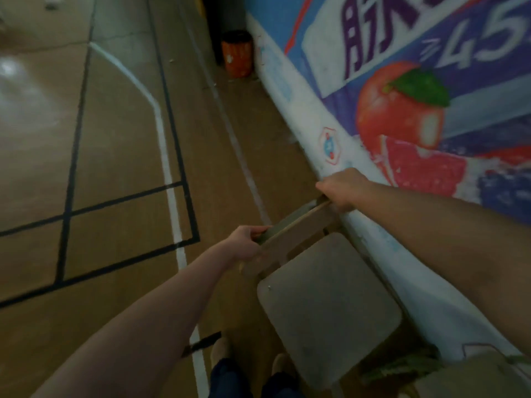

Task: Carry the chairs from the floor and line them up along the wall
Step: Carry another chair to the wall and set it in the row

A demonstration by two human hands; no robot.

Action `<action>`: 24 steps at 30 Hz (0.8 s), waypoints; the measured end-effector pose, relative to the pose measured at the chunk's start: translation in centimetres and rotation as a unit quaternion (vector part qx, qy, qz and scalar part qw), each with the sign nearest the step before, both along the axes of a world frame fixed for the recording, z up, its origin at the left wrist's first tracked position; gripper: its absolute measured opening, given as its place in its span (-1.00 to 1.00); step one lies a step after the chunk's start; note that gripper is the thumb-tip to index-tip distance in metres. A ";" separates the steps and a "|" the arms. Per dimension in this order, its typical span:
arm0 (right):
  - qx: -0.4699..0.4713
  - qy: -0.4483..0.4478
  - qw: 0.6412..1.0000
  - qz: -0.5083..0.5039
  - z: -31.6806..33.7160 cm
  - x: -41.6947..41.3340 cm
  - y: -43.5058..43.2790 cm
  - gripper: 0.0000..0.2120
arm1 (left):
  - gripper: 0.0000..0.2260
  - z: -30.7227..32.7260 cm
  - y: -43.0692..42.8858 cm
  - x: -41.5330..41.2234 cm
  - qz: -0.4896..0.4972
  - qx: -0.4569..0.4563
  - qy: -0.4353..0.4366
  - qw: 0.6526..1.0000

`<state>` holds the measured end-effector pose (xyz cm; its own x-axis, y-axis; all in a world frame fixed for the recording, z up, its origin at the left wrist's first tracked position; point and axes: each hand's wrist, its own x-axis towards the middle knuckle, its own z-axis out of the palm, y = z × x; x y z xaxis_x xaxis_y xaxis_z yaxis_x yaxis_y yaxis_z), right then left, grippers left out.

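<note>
Gripping chair (327, 305) backrest at both ends: left hand (247, 245) fingers curled round left end, right hand (342, 191) fingers wrapped round right end. Chair just beside wall (310, 116), over court floor (120, 156). Orange bin (237, 54) farther along wall.

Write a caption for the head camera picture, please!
Left hand and right hand hold a chair by its backrest beside the wall banner.
</note>
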<state>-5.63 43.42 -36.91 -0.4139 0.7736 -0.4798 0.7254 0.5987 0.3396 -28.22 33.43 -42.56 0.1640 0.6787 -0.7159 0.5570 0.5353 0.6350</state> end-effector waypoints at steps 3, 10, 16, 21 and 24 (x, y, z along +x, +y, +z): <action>-0.012 0.006 0.996 -0.092 1.6 5.6 -3.0 -0.73 | -0.42 2.4 3.6 3.3 -0.117 0.056 0.044 0.991; -0.031 0.078 0.956 -0.281 1.0 13.7 -8.5 -0.80 | -0.36 5.5 9.8 11.3 -0.363 0.166 0.158 0.903; -0.036 0.117 0.917 -0.380 1.5 15.1 -9.7 -0.76 | -0.37 6.8 13.4 15.1 -0.456 0.224 0.161 0.846; -0.024 0.122 0.875 -0.468 2.3 15.5 -11.9 -0.70 | -0.34 6.3 15.6 17.9 -0.535 0.260 0.133 0.793; -0.013 0.134 0.846 -0.516 2.8 16.2 -13.8 -0.67 | -0.34 6.1 16.1 20.5 -0.576 0.285 0.105 0.759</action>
